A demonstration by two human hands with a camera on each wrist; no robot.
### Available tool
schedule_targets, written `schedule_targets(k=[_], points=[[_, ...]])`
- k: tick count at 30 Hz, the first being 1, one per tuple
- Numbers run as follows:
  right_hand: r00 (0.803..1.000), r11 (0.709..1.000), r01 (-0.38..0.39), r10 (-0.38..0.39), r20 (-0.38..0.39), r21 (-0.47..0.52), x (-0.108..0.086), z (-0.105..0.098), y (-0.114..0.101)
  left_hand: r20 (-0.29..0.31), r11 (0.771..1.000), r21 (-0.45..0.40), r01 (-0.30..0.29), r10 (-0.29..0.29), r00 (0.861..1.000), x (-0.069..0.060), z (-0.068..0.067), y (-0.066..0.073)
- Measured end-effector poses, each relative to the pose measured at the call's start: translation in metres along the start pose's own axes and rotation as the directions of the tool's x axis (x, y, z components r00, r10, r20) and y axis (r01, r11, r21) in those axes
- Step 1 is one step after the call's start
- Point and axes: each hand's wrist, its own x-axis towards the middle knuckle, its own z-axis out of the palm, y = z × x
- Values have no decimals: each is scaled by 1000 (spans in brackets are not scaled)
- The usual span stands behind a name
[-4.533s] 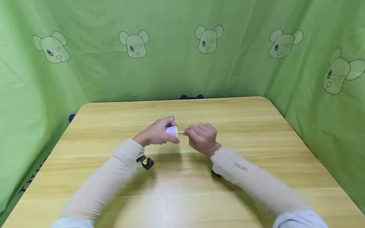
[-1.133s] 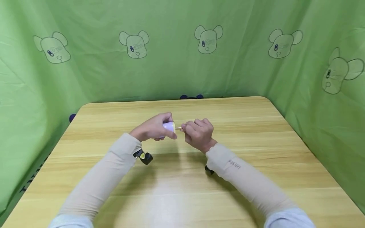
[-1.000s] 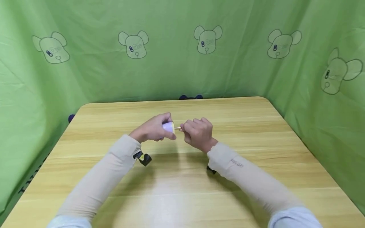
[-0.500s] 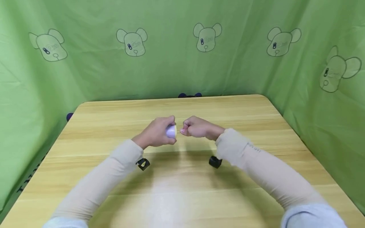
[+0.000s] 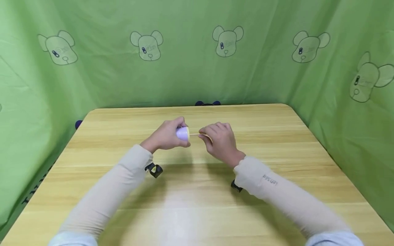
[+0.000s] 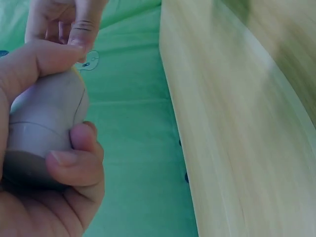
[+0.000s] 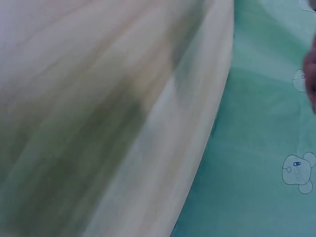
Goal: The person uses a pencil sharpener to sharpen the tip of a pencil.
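Near the table's middle, my left hand (image 5: 166,136) grips a small lavender barrel-shaped case (image 5: 182,133), lying sideways with its yellow rim facing right. From that rim a thin light-brown stick (image 5: 194,134) sticks out. My right hand (image 5: 221,141) pinches the stick between thumb and fingertips, a short way from the rim. In the left wrist view, thumb and curled fingers wrap the case (image 6: 49,106), which shows seam lines and a darker lower band; the right hand's fingers (image 6: 81,27) are just beyond. The stick's end inside the case is hidden. Only a blurred bit of hand shows in the right wrist view.
Both hands are above a wood-grain table (image 5: 197,198) with rounded far corners. Green cloth (image 5: 184,78) printed with bear heads hangs round its back and sides. A black wrist camera (image 5: 155,170) hangs below the left sleeve, another camera (image 5: 236,186) below the right.
My right hand has rolled over and back, shifting slightly right from the case. More of the stick now shows between rim and fingertips. The left hand keeps its grip with small shifts.
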Motion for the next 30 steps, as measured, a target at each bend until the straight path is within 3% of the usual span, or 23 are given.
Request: schedule_targets(k=[3,7,12,15,17,24,28,30], points=[[982,995,57,-71,-172,-81,-3,11,2,4,999,-40,19,-19,1000,1,-3,1],[938,983,105,-148,-314,-151,-5,26,4,35,993,-112,41,-37,999,-1,-5,3],[872,958,153,-247,-422,-244,-1,34,10,73,981,-180,78,-66,995,-2,-8,7],[859,954,148,-255,-444,-262,6,34,14,63,980,-184,71,-60,996,3,-8,9],[872,956,140,-242,-424,-258,9,33,16,44,986,-161,51,-44,998,7,-5,6],[956,980,68,-118,-269,-189,3,33,12,-13,999,-30,-22,21,1000,11,9,-10],[990,990,-74,59,-128,-116,5,31,7,-47,997,43,-59,61,997,12,12,-13],[981,980,-189,191,24,-67,10,25,3,-64,995,66,-70,74,995,12,13,-14]])
